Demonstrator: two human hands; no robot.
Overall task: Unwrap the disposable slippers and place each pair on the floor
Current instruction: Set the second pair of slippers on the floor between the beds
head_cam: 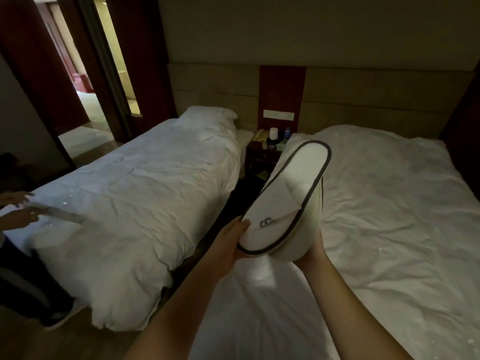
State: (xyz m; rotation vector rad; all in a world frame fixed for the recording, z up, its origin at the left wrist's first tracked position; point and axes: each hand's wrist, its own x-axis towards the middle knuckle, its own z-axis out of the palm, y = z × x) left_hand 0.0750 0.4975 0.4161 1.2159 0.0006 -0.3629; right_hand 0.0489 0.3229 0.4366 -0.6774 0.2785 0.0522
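Note:
A pair of white disposable slippers (288, 201) with dark trim and a small grey logo is held up flat together over the gap between two beds. My left hand (228, 245) grips the toe end from the left. My right hand (310, 252) supports the pair from underneath on the right, mostly hidden by the slippers. The second slipper shows only as a pale edge behind the first. A blurred white scrap (262, 271), maybe wrapper, hangs below the slippers.
A white bed (145, 183) stands at left, another white bed (389, 216) at right, with a dark narrow floor gap (207, 245) between. A nightstand (262, 152) with a bottle and phone sits at the headboard. Another person's hands (20, 211) hold something at the far left.

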